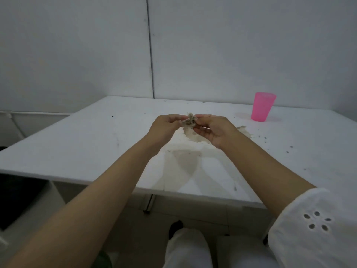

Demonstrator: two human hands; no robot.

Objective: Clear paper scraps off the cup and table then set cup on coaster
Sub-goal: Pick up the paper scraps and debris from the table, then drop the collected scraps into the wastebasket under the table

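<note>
A crumpled wad of brownish paper scraps (190, 119) is held above the middle of the white table (96, 144). My left hand (167, 124) pinches it from the left and my right hand (213, 129) pinches it from the right. Under the hands lies a flat beige piece (195, 137), partly hidden by my right hand; I cannot tell whether it is paper or a coaster. A translucent pink cup (263, 106) stands upright at the back right of the table, well apart from both hands.
Small dark crumbs (278, 144) are scattered on the table's right side. A wall runs close behind the table. A dark bin or box (17, 198) sits below the table's left front edge. My white-trousered legs show under the front edge.
</note>
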